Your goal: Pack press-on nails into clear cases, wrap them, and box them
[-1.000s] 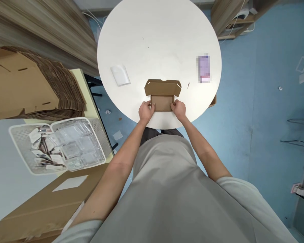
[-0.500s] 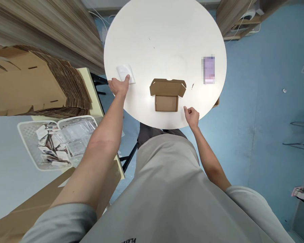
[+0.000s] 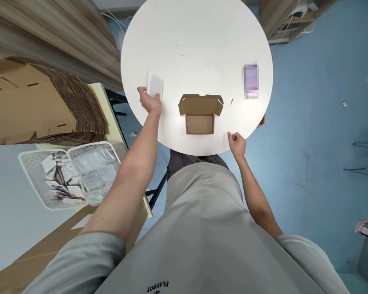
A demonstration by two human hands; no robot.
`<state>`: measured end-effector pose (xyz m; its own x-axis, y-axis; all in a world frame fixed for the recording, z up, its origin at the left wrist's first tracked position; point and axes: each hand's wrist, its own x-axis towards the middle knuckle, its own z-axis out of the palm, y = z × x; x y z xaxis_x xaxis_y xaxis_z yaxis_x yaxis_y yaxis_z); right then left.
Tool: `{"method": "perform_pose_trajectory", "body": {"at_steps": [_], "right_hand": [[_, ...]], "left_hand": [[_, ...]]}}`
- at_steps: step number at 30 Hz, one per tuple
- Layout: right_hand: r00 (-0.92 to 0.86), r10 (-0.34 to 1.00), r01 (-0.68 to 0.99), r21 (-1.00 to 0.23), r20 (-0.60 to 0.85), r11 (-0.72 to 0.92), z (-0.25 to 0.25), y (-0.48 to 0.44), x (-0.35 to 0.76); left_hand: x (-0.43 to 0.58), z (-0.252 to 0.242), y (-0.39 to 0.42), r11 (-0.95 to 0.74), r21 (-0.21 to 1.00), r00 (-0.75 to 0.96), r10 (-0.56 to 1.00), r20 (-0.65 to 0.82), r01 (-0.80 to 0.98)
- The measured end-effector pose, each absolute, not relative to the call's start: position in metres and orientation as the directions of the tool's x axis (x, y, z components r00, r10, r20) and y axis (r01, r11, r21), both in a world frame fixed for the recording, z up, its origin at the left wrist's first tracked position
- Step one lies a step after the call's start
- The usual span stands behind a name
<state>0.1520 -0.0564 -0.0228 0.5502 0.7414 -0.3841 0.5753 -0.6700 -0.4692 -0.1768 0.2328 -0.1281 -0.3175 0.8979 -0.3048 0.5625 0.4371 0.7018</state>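
Observation:
My left hand [image 3: 149,100] grips the lower edge of a flat white packet [image 3: 155,83] at the left side of the round white table [image 3: 199,49]. The packet is tilted, and the fingers underneath it are hidden. A small brown cardboard box [image 3: 200,124] stands in front of me with its lid folded back, and its inside is bare. Just right of the box, by the near table edge, my right hand [image 3: 237,145] is curled into a loose fist with nothing visible in it.
A purple blurred item [image 3: 251,81] lies on the table's right side. To the left, a stack of flattened cardboard [image 3: 39,94] and white plastic baskets [image 3: 107,143] holding cards and clear packs stand on a side table [image 3: 102,96].
The left hand has moved right and turned, bringing the white packet up from its flat position on the table. My right hand has shifted slightly right; the cardboard box stays in place.

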Motion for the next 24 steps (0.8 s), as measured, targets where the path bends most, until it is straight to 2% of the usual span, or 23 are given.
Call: {"method": "perform_pose_trajectory", "body": {"at_steps": [3,8,12,15,17,19,21,24], "right_hand": [[0.547,0.755,0.555,-0.518,-0.362,-0.651,-0.015,-0.046,0.153],[0.463,0.837,0.525,-0.671,-0.291,-0.523,0.008,-0.020,0.140],[0.285,0.920,0.412,-0.833,-0.268,-0.370,0.021,0.002,0.107],[0.059,0.946,0.276,-0.906,-0.318,-0.322,0.017,0.013,0.079],[-0.081,0.927,0.220,-0.914,-0.365,-0.341,0.009,0.016,0.066],[-0.149,0.898,0.209,-0.901,-0.414,-0.381,-0.001,0.014,0.062],[-0.138,0.876,0.217,-0.877,-0.463,-0.429,-0.009,0.010,0.064],[-0.025,0.860,0.204,-0.845,-0.510,-0.495,-0.017,0.004,0.075]], "left_hand": [[-0.185,-0.102,0.206,0.464,0.686,-0.345,0.884,-0.316,0.560],[-0.215,-0.049,0.146,0.384,0.721,-0.283,0.922,-0.265,0.577],[-0.229,-0.019,0.090,0.363,0.777,-0.090,0.924,-0.372,0.515],[-0.220,-0.007,0.057,0.398,0.787,0.108,0.860,-0.499,0.471],[-0.207,-0.004,0.045,0.411,0.788,0.228,0.802,-0.552,0.460],[-0.191,-0.005,0.043,0.404,0.797,0.321,0.760,-0.566,0.449],[-0.175,-0.010,0.047,0.401,0.813,0.376,0.739,-0.559,0.422],[-0.150,-0.023,0.058,0.460,0.809,0.365,0.729,-0.580,0.365]]}}
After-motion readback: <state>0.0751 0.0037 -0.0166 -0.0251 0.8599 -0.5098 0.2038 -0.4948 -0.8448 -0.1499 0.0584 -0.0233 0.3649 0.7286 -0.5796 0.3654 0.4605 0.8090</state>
